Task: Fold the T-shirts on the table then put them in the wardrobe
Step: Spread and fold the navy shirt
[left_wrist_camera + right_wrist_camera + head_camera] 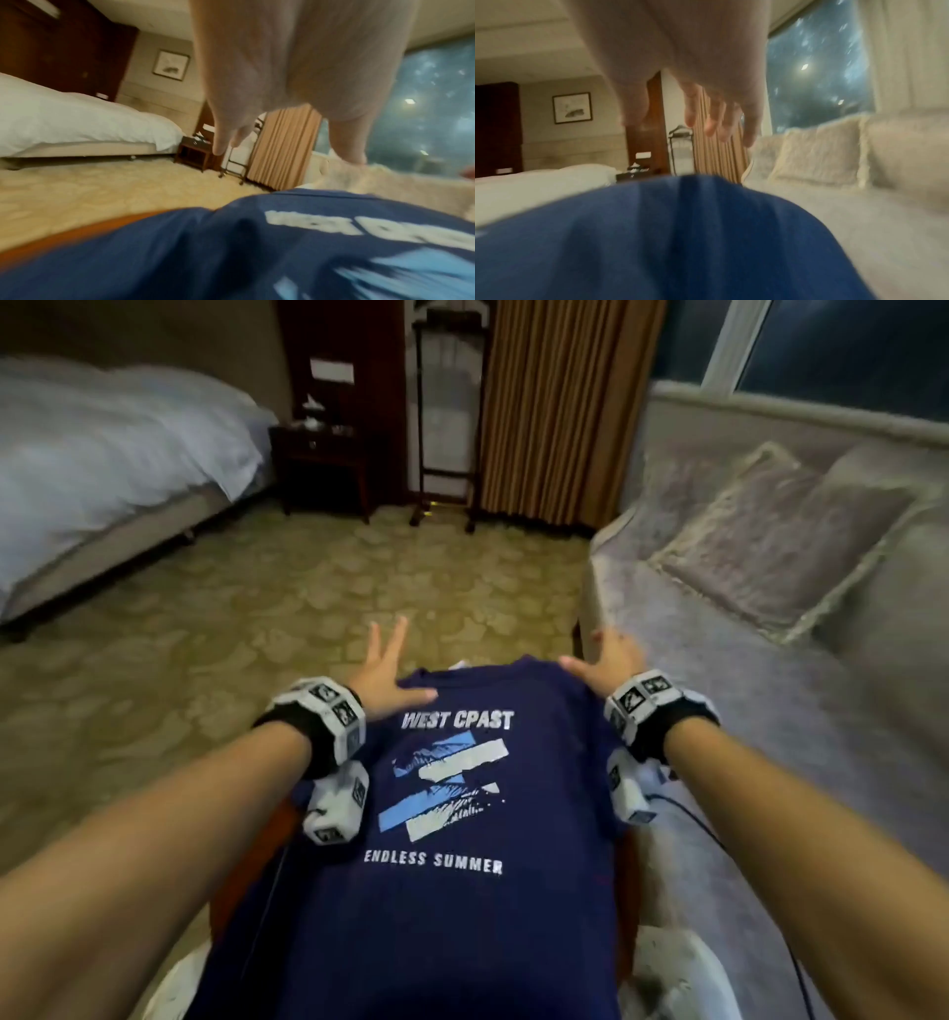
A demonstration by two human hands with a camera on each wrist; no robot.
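A navy T-shirt (462, 891) printed "ENDLESS SUMMER" lies face up on the table, whose brown wooden edge (278, 821) shows at its left side. My left hand (385, 672) is at the shirt's far left corner with fingers spread straight; its thumb lies on the cloth and the fingers reach past the edge. My right hand (608, 660) lies flat over the far right corner, fingers straight. In the left wrist view the left hand (282, 81) hovers over the shirt (205, 253). In the right wrist view the right hand (693, 60) is above the shirt (680, 233). Neither hand holds anything.
White cloth (678, 968) shows beneath the shirt's near end. A pale sofa (770, 721) with a cushion (760, 541) runs close along the right. A bed (102, 454) stands left; a nightstand (323, 459), valet stand (447, 418) and curtain (560, 403) stand beyond the carpet (257, 608).
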